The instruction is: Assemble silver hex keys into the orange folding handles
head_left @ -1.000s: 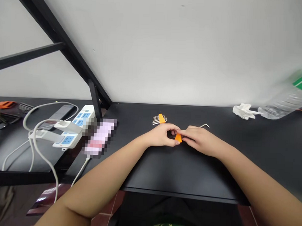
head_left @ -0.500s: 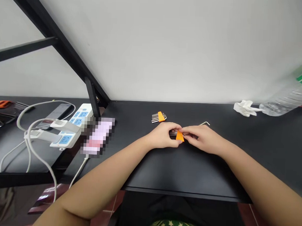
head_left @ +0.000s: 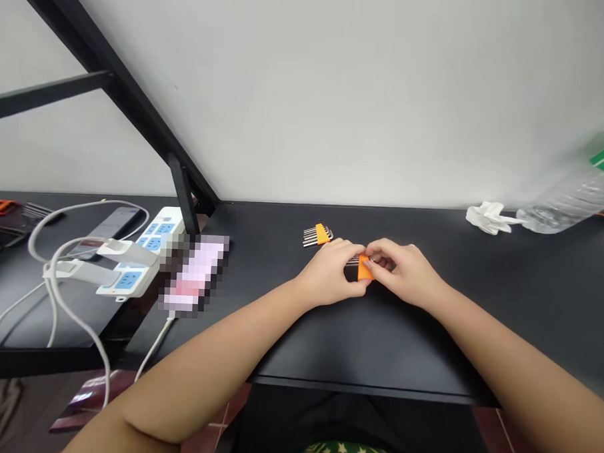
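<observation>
My left hand [head_left: 330, 273] is closed, with thumb and fingertips gripping an orange holder of hex keys [head_left: 364, 269] just above the black desk. Metal shafts show between the left thumb and fingers. From the other side, my right hand [head_left: 404, 271] pinches the same hex key set, its thumb lying over the orange plastic. Its fingers cover the bent ends of the keys. Behind the left hand, a second hex key set [head_left: 322, 235] in an orange holder lies on the desk. The loose hex key behind the right hand is almost wholly hidden.
To the left are a white power strip [head_left: 159, 237] with plugs and looping cables, a blurred-out phone [head_left: 200, 269], and another phone [head_left: 112, 228]. A black frame bar [head_left: 183, 188] rises beside them. Crumpled tissue [head_left: 490, 217] and a plastic bottle [head_left: 558, 204] are at right.
Both hands have shifted slightly right with the hex key set. The right hand's thumb has come over the holder, and that hand now hides most of the loose hex key behind it.
</observation>
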### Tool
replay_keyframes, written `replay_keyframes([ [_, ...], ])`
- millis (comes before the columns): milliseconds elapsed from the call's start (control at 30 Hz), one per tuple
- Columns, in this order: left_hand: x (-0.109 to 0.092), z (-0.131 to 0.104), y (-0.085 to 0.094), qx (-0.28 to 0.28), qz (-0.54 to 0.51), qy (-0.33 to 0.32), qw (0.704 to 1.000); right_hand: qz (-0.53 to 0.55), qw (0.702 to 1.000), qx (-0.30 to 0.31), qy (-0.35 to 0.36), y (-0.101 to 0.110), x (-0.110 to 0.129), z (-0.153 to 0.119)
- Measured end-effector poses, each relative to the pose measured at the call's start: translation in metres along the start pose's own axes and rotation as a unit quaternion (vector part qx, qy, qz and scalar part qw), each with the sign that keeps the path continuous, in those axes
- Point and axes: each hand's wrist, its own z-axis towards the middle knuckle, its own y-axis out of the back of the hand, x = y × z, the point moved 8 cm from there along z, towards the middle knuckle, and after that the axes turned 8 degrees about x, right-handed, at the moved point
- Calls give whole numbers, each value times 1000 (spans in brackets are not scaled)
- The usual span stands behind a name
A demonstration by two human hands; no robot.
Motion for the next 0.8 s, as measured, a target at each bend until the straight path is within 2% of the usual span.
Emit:
replay_keyframes([
  [200, -4, 0, 0, -14, 13, -23, 1000, -46, 999, -22, -14, 0, -2, 0],
  [400, 3, 3, -5, 25, 55, 16, 998, -108, 993, -41, 3, -2, -2, 3],
  [567, 6, 2, -4, 3, 43, 27, 999, -140, 989, -44, 30, -5, 3, 3],
  [700, 7, 2, -5, 5, 38, 32, 999, -154, 987, -39, -1, -5, -3, 4],
  [800, 7, 3, -7, 18, 63, 36, 997, -110, 993, -41, -33, -2, -9, 6],
])
